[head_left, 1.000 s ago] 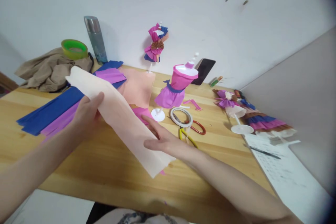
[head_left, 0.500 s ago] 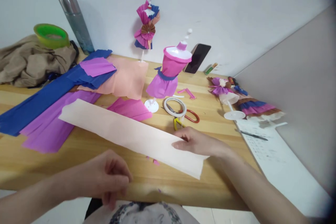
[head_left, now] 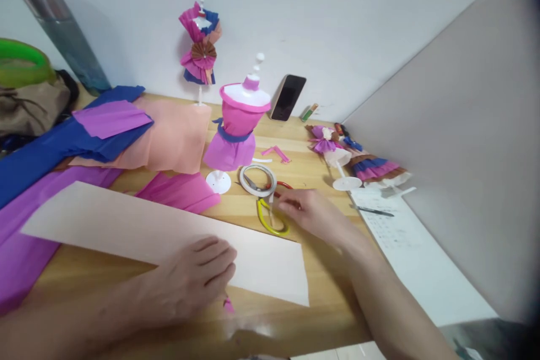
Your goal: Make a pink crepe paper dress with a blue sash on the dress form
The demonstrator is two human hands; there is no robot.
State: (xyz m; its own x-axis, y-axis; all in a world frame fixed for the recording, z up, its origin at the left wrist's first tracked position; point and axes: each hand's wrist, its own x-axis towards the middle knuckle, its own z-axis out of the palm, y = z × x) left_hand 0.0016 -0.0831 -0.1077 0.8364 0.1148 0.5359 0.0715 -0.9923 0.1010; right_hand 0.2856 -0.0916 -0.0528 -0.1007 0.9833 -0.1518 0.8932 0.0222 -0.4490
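Note:
A long off-white crepe paper strip (head_left: 122, 214) lies aslant across the front of the table. My left hand (head_left: 194, 275) rests on it palm down, its fingers stretched out and close together. My right hand (head_left: 312, 211) is off the strip, loosely curled with a gap between thumb and fingers, and it holds nothing that I can see. Its fingertips are beside the scissors (head_left: 273, 226), which have one yellow and one red handle loop. A white tape roll (head_left: 242, 182) lies over the scissors' blades, its loose end near my right fingertips.
A small dress form (head_left: 242, 118) in pink and purple paper stands behind the tape. Blue paper (head_left: 25, 166), peach paper (head_left: 179, 135) and magenta paper (head_left: 177, 194) lie left. A phone (head_left: 288, 97) leans on the wall. Finished paper dresses (head_left: 375, 169) and a written sheet (head_left: 405, 236) lie right.
My right hand has let go of the strip and moved to the scissors. My left hand has come down flat onto the strip. The view has shifted rightward.

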